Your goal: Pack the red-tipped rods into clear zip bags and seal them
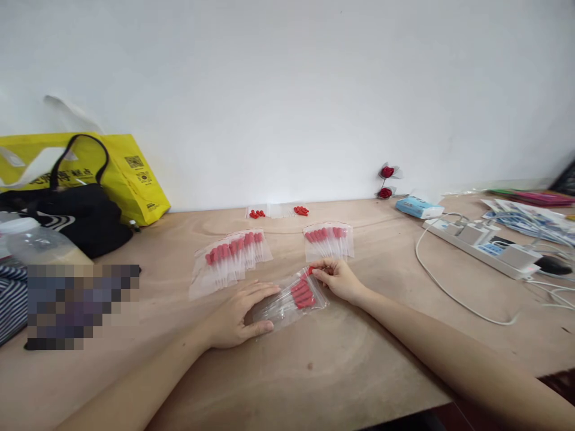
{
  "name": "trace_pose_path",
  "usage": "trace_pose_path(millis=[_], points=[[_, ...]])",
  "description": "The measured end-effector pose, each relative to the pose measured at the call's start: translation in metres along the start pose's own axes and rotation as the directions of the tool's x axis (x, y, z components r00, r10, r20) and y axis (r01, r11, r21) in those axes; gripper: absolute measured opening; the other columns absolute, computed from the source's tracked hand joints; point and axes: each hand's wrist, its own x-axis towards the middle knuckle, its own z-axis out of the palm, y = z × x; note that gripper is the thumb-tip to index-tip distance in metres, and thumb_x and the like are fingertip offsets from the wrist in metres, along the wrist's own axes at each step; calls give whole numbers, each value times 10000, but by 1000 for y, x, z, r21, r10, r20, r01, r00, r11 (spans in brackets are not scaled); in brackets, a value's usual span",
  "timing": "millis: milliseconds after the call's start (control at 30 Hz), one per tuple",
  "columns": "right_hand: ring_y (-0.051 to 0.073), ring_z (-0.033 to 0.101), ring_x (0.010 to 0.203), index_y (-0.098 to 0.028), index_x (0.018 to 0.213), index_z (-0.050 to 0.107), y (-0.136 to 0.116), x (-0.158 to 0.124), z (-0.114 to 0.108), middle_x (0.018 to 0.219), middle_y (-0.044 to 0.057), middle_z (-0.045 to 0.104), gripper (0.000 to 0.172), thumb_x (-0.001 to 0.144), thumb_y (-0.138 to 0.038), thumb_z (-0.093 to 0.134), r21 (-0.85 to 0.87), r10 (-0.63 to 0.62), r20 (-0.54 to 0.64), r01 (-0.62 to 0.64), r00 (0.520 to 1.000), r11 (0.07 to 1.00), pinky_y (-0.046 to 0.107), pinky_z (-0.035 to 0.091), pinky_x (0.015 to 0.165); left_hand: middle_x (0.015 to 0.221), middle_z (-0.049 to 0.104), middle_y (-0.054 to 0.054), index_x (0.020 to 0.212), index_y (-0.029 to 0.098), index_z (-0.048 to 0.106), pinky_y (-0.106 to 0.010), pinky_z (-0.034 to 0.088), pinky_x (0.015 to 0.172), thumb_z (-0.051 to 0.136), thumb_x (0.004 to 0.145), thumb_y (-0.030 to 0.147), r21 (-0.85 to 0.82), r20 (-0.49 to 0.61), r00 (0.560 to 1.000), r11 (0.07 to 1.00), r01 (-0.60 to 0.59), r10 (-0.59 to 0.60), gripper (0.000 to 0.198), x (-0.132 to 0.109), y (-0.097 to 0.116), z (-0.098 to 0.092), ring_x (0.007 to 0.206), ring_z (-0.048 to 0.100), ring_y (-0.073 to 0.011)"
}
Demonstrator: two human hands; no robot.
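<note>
A clear zip bag [281, 308] lies slanted on the table, holding several thin clear sticks with red heads [303, 294] towards its mouth. My left hand [240, 314] rests at the bag's left end, thumb and fingers apart, touching the plastic. At the bag's upper right corner, my right hand [340, 279] is closed in a pinch on a small red piece [310, 270]; its exact kind is partly hidden by the fingertips. Behind the hands lie overlapping filled zip bags [233, 254] on the left and more filled bags [330, 240] on the right.
Small red pieces [302, 211] lie in two groups near the wall. To the right are a white power strip [480, 248] with cables, a blue tissue pack [418, 208] and red fabric roses [385, 193]. A yellow bag [139, 191] and plastic jug [42, 245] stand left.
</note>
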Motion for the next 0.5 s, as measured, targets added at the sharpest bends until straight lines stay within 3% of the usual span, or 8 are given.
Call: trace_pose_path(millis=[267,400,500], points=[[103,523,530,-157,701,573,4,13,5,625,-3,597,157,664,-307,598,-151,56,-91,-69,994,986,230,418,512,1313,434,-65,1275,237,374,-458,294,1011,499,810,453,10,-1,1000,1000,-2,2,529,0,1,-1,1212,369,-273],[124,544,556,-159,644,568,-2,14,10,637,28,621,169,700,-318,568,-381,-9,-151,-50,988,923,238,417,519,1316,432,-56,1279,256,370,-471,278,1017,504,811,449,3,-15,1000,1000,-13,13,524,-1,-2,1,1219,361,-280],[118,540,540,-172,628,567,-4,13,12,623,19,624,175,716,-323,555,-513,-62,-117,-7,991,858,229,399,506,1324,422,-65,1288,250,361,-483,276,1013,500,814,449,1,-11,1000,1000,6,-6,532,-1,-4,3,1226,349,-292]])
